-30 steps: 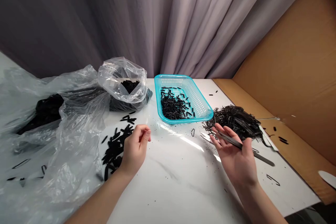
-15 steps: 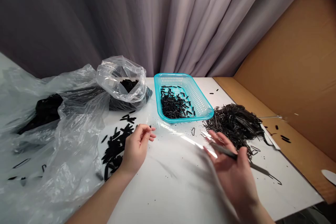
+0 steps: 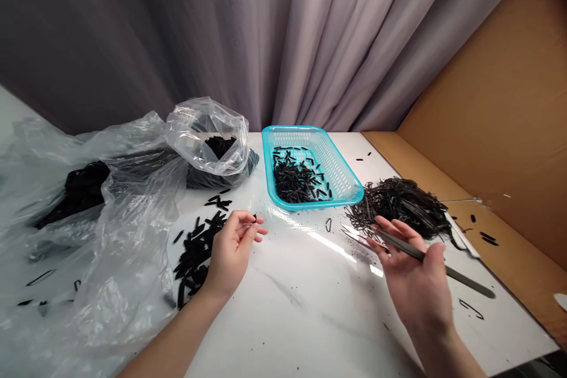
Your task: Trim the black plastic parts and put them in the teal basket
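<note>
My left hand (image 3: 233, 248) is curled beside a heap of short black pieces (image 3: 195, 251) on the white table. Its thumb and fingers pinch a small thin black piece (image 3: 252, 220). My right hand (image 3: 414, 274) lies palm up with the fingers spread, and long metal tweezers (image 3: 460, 276) rest across the palm under the thumb. Their tips (image 3: 354, 235) point left. A tangle of thin black strips (image 3: 401, 204) lies just beyond the right hand.
A turquoise basket (image 3: 339, 168) with several black pieces stands at the back centre. Clear plastic bags (image 3: 208, 136) of black parts cover the left side. A brown cardboard wall (image 3: 496, 124) rises along the right. Stray black bits dot the table (image 3: 301, 307).
My right hand with the tweezers dipped toward me, then shifted right and back up. My left hand's fingers stretched slightly forward with the small piece pinched.
</note>
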Tool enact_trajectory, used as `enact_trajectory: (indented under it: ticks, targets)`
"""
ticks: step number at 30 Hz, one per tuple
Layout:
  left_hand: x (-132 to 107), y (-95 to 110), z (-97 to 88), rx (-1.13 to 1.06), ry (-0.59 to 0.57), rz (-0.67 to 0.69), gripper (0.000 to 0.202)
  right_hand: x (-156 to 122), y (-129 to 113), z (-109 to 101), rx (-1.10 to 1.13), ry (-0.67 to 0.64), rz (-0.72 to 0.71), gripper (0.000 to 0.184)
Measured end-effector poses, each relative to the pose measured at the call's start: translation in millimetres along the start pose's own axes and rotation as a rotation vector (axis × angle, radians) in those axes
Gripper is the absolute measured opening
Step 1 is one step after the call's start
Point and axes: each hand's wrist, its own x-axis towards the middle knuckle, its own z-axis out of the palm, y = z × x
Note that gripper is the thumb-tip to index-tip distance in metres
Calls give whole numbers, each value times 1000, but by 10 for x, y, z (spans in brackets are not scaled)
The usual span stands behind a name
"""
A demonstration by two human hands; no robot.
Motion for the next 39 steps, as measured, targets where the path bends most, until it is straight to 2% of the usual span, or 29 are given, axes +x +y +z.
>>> enact_trajectory:
  ticks: [3,6,8,13,17,23,28,33,39]
  targets:
    - [-19,32,28,-35,-14,-42,5,-31,-50,23,-54,-169,17,50]
    - [-44,63,61,-57,-39,-89,6,-142,31,190,-97,-429,146,56]
    - [-60,83,82,-63,-54,-120,8,-184,101,318,-146,-556,162,56]
    - [-105,111,135,-106,-69,-242,8,-143,249,520,-315,-789,108,37]
    - [-150,84,178,-194,-98,-384,10,-78,382,532,-444,-709,119,18]
    - [-165,7,230,-338,-144,-423,10,-12,469,480,-429,-716,49,22]
    - [-150,0,257,-358,-167,-415,5,13,476,507,-270,-715,182,13]
    - [-138,56,259,-366,-218,-506,6,52,490,506,-243,-764,247,9]
    - [-141,37,252,-343,-211,-502,10,107,544,469,-95,-693,344,14]
